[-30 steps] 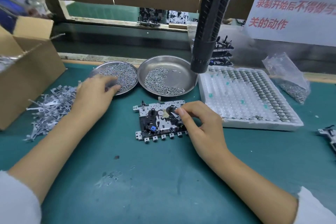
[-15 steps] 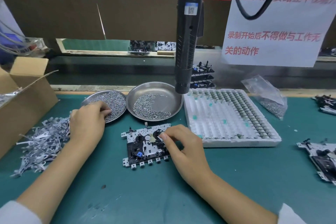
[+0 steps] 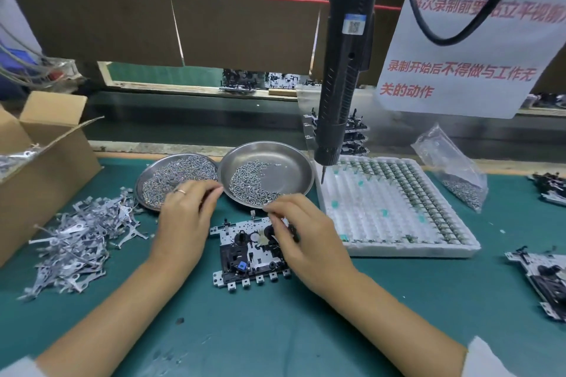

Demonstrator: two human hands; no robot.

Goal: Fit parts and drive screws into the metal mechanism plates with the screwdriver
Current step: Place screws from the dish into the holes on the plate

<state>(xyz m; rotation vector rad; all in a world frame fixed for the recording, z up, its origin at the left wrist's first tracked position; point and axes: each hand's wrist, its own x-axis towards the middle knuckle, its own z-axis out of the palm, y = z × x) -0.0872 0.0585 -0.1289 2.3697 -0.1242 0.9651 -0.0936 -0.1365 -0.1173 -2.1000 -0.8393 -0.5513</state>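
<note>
hovering curled right hand (image 3: 306,232) over mechanism plate (image 3: 245,257)

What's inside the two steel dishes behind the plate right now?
Both hold loose small screws: the left dish is nearly full, the right dish has a pile on its left side. The left hand covers part of the left dish.

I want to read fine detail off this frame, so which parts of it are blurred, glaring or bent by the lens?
Head view: both hands are motion-smeared, the left hand at its fingertips, the right hand over the metal mechanism plate; the round steel dish of screws carries a soft sheen, not blown out; the wide lens bends the edges, leaning the hanging black electric screwdriver.
</note>
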